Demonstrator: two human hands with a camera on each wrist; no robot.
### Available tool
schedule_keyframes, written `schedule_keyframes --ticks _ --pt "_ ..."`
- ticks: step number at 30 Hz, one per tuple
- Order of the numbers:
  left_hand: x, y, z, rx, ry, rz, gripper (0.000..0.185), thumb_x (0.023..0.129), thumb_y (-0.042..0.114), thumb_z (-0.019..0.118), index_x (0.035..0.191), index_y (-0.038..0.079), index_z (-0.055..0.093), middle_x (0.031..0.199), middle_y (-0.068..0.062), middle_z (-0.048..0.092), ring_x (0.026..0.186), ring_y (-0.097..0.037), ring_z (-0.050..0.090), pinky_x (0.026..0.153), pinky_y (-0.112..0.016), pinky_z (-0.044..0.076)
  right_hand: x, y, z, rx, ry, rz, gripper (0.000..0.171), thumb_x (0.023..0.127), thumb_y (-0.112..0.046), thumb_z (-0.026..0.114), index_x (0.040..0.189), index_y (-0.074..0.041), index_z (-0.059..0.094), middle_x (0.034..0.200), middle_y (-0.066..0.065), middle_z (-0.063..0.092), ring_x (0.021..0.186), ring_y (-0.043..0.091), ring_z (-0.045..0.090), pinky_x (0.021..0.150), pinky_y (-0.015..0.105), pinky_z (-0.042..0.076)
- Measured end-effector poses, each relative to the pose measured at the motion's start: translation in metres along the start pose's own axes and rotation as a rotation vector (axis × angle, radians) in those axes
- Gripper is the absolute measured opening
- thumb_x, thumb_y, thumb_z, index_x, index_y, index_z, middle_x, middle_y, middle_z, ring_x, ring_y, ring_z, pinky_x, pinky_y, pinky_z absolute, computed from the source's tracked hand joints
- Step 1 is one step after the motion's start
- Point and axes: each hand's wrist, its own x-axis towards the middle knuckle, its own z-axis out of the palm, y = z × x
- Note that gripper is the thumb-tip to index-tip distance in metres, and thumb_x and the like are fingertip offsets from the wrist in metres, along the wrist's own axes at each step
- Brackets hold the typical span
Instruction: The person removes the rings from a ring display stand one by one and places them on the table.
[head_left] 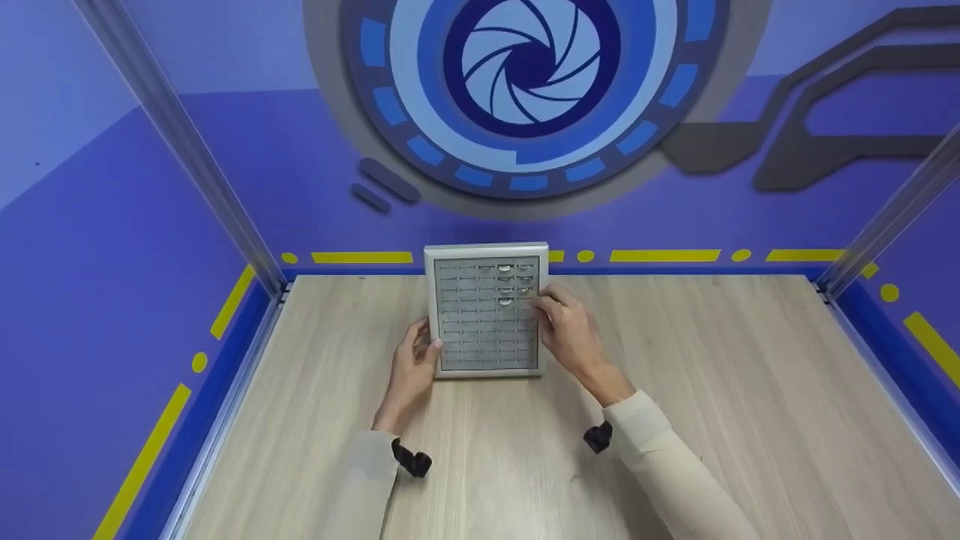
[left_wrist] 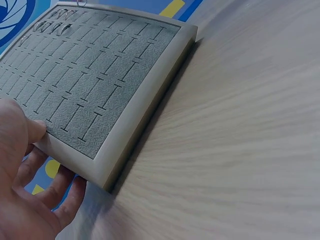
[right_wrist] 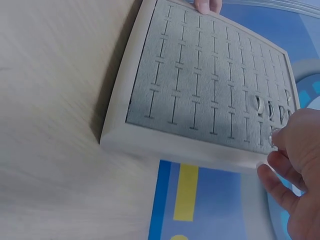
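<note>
A ring display tray (head_left: 487,330) with a pale frame and grey slotted lining stands tilted up on the table, several rings (head_left: 505,290) set in its upper right slots. My left hand (head_left: 415,356) grips its left edge, the thumb (left_wrist: 36,131) on the front of the frame and the fingers curled behind. At the right edge, my right hand (head_left: 571,328) pinches a small silver ring (right_wrist: 273,136) at a slot in the outermost column. The fingers partly cover that ring. Beside it, in the right wrist view, another ring (right_wrist: 260,105) stands upright in its slot.
The light wood tabletop (head_left: 720,390) extends around the tray. Behind it rises a blue wall panel (head_left: 660,225) with a printed aperture design, and metal posts (head_left: 187,142) frame the sides. A black wrist camera (head_left: 412,458) sits at the left sleeve, another (head_left: 598,437) at the right.
</note>
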Motion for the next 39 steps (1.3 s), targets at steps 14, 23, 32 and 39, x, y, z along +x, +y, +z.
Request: schedule_keyframes --ticks 14,23,32,39 --pt "-0.001 0.000 -0.002 -0.005 0.012 -0.050 0.050 0.111 0.016 0.058 0.159 0.013 0.046 0.159 -0.014 0.053 0.138 -0.032 0.059 0.124 -0.049 0.044 -0.023 0.023 -0.006 -0.017 0.021 -0.013 0.010 0.090 0.011 0.077 0.090 0.001 0.077 0.090 0.008 0.068 0.079 0.022 0.072 0.069 0.033 0.064" --pt "-0.003 -0.003 0.000 -0.013 0.015 -0.055 0.050 0.111 0.017 0.058 0.160 0.012 0.046 0.159 -0.016 0.053 0.140 -0.035 0.058 0.124 -0.051 0.045 -0.045 0.038 -0.002 -0.017 -0.037 0.070 0.011 0.090 0.013 0.076 0.091 0.002 0.078 0.090 0.008 0.069 0.080 0.023 0.073 0.071 0.032 0.066" --pt "-0.002 -0.001 0.002 -0.011 0.029 -0.041 0.048 0.111 0.016 0.059 0.157 0.010 0.048 0.159 -0.018 0.053 0.147 -0.037 0.052 0.126 -0.052 0.042 -0.063 0.051 0.005 -0.042 -0.122 0.175 0.014 0.092 0.012 0.073 0.090 0.000 0.080 0.092 0.007 0.070 0.082 0.024 0.072 0.071 0.037 0.065" --pt "-0.001 0.000 0.001 -0.009 0.033 -0.035 0.047 0.110 0.015 0.059 0.156 0.011 0.050 0.159 -0.017 0.053 0.149 -0.036 0.050 0.126 -0.052 0.041 -0.073 0.060 0.010 -0.074 -0.186 0.240 0.012 0.090 0.011 0.075 0.092 0.000 0.080 0.093 0.010 0.072 0.086 0.027 0.073 0.076 0.041 0.066"
